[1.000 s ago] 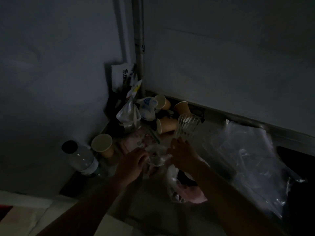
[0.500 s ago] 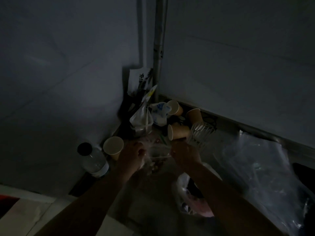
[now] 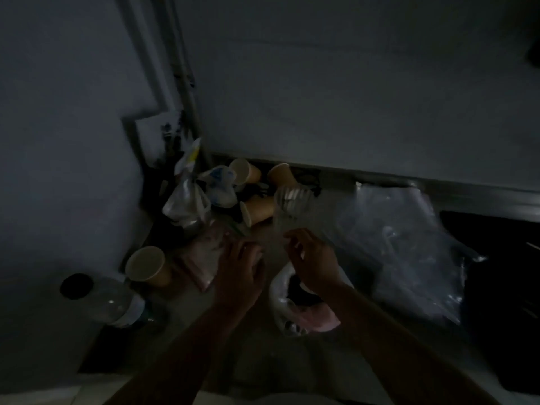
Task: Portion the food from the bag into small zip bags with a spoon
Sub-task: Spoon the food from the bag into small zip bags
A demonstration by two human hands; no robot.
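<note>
A white food bag [image 3: 287,293] lies open and crumpled beside a flat pinkish zip bag [image 3: 204,258].

Dim corner of a plain room, probably domestic. Bare painted walls meet at a vertical pipe [image 3: 187,92]. Below the pipe: paper cups [image 3: 147,266], plastic bags [image 3: 187,200], a water bottle [image 3: 114,305].

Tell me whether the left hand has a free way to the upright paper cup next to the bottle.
Probably yes. The left hand rests on the pinkish packet, and the upright paper cup stands just to its left, with nothing seen between them. The bottle lies nearer the camera, off that path.
</note>
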